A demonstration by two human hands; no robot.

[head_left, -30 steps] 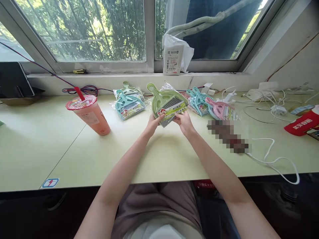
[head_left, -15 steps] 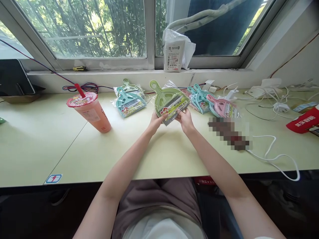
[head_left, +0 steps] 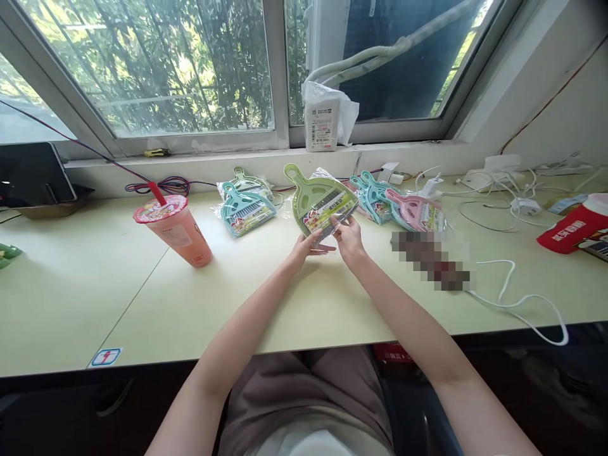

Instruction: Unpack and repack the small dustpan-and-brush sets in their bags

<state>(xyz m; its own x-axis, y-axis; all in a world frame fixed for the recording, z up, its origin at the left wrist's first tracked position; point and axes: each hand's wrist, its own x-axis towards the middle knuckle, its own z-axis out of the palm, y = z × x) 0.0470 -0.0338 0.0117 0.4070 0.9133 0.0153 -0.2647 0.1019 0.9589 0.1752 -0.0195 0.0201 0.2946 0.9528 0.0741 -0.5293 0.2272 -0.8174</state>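
Observation:
A green mini dustpan-and-brush set (head_left: 319, 197) in a clear plastic bag is held just above the pale green desk (head_left: 304, 297), handle pointing away from me. My left hand (head_left: 308, 244) pinches the bag's near edge from the left. My right hand (head_left: 348, 238) pinches the same edge from the right, fingers closed on the plastic. A teal bagged set (head_left: 246, 206) lies to the left of it. A pile of teal and pink bagged sets (head_left: 399, 206) lies to the right.
A pink sealed drink cup with a red straw (head_left: 174, 228) stands left of my hands. White cables (head_left: 517, 297) trail over the right side. A red can (head_left: 572, 229) lies far right. A wrapped parcel (head_left: 323, 118) sits on the window sill; a tablet (head_left: 35, 174) stands far left.
Both hands have shifted along the bag's near edge and come closer together, now pinching the plastic. The green set has tilted a little. The view has moved slightly.

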